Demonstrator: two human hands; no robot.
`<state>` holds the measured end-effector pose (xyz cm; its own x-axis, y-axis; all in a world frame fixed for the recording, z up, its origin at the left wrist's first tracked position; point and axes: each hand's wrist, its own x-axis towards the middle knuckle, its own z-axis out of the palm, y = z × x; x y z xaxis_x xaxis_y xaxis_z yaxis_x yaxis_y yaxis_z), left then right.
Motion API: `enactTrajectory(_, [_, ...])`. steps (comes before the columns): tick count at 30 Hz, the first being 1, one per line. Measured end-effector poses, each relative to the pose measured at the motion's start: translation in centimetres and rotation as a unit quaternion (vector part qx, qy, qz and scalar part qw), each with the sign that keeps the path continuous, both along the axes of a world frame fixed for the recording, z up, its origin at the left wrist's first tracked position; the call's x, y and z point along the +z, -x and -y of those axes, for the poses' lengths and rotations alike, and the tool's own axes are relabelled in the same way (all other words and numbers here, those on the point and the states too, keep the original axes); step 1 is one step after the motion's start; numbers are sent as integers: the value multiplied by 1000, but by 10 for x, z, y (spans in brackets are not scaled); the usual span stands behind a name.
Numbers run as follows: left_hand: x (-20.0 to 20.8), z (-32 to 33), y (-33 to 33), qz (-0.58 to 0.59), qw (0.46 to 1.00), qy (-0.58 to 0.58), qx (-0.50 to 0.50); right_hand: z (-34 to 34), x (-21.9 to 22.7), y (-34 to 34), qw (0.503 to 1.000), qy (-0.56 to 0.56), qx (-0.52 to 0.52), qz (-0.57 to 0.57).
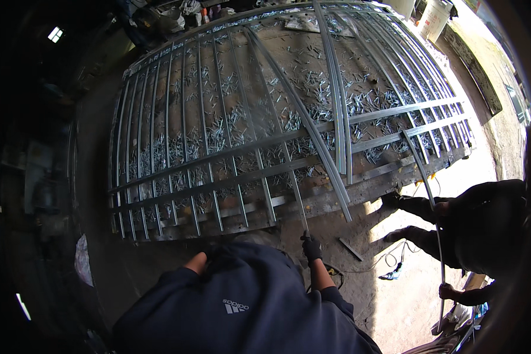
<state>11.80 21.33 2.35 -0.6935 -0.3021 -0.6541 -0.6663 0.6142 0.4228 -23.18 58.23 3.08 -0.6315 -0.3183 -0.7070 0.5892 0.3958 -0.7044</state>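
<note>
My right hand (311,246), in a black glove, is closed at the near end of a thin metal strip (296,197). That strip runs away from me, beneath two crosswise metal bars (218,187), over a large low worktable (253,219). My left hand (216,252) is mostly hidden by my dark sweatshirt; only the wrist and a bit of dark glove show, close to the table's front edge. Many similar strips lie side by side over the table. Longer metal channels (298,109) lie slanted on top, their near ends jutting toward me.
Short metal offcuts (315,88) litter the tabletop. At right, a co-worker (484,224) holds a long metal bar (433,218) resting on the table edge. A blue corded power tool (390,274) and a short metal piece (351,249) lie on the floor. A white bucket (435,19) stands at far right.
</note>
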Motion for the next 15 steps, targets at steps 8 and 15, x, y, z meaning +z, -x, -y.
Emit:
enactTrajectory(8, [26,23,16,69,984,-109,124,43,14,15,995,-80,-58,-16])
enactTrajectory(15, [33,28,31,20,997,-43,61,52,14,25,996,-82,-43,15])
